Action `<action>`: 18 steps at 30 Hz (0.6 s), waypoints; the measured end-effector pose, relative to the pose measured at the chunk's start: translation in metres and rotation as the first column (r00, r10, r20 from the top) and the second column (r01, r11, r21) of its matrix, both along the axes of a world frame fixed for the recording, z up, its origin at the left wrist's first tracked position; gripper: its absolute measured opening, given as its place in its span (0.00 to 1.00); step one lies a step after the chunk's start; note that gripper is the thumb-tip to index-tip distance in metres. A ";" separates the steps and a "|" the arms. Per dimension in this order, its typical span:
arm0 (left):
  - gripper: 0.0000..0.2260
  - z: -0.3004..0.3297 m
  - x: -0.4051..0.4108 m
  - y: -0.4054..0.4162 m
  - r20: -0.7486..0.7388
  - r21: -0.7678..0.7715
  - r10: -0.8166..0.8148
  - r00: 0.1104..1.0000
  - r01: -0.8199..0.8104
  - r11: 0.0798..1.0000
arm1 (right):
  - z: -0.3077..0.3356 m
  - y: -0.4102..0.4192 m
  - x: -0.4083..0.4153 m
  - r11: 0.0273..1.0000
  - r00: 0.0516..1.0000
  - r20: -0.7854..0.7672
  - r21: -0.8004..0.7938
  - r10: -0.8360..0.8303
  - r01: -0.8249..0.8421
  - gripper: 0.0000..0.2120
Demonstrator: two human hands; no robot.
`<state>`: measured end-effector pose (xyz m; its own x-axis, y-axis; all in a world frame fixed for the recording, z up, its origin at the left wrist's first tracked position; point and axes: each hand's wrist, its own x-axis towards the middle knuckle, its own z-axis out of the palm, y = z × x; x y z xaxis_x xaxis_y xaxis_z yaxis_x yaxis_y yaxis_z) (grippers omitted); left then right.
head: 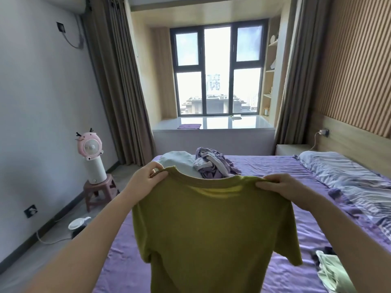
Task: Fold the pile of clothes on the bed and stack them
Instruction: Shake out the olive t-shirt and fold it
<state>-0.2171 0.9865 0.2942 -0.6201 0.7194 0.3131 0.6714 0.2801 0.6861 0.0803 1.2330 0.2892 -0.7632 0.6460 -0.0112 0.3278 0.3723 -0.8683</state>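
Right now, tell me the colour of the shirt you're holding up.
Olive green, plain with no pattern; the head view shows the shirt clearly.

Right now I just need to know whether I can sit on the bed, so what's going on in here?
A person is holding an olive-green T-shirt up over the purple bed sheet, the left hand and right hand each pinching a shoulder. It hangs open, not yet folded. A pile of unfolded clothes lies further up the bed, and another pale green garment lies at the near right edge.
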 end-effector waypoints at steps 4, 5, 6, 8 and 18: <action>0.05 0.005 0.018 0.012 -0.016 0.122 0.109 0.994 -0.107 0.987 | 0.004 -0.020 -0.021 0.989 0.963 -0.235 -0.102 -0.133 0.111 0.11; 0.05 0.006 0.027 0.019 -0.019 0.147 0.139 0.990 -0.135 0.980 | 0.006 -0.028 -0.030 0.988 0.956 -0.252 -0.080 -0.148 0.132 0.08; 0.05 0.005 0.037 0.027 -0.001 0.165 0.150 0.989 -0.148 0.975 | 0.009 -0.037 -0.038 0.988 0.953 -0.260 -0.044 -0.154 0.147 0.06; 0.06 0.001 0.062 0.043 0.101 0.200 0.121 0.987 -0.140 0.970 | 0.016 -0.056 -0.056 0.991 0.955 -0.268 0.009 -0.124 0.131 0.03; 0.07 -0.006 0.118 0.071 0.642 0.403 -0.342 0.686 0.078 0.912 | 0.035 -0.083 -0.073 1.000 0.964 -0.267 0.021 0.014 -0.009 0.04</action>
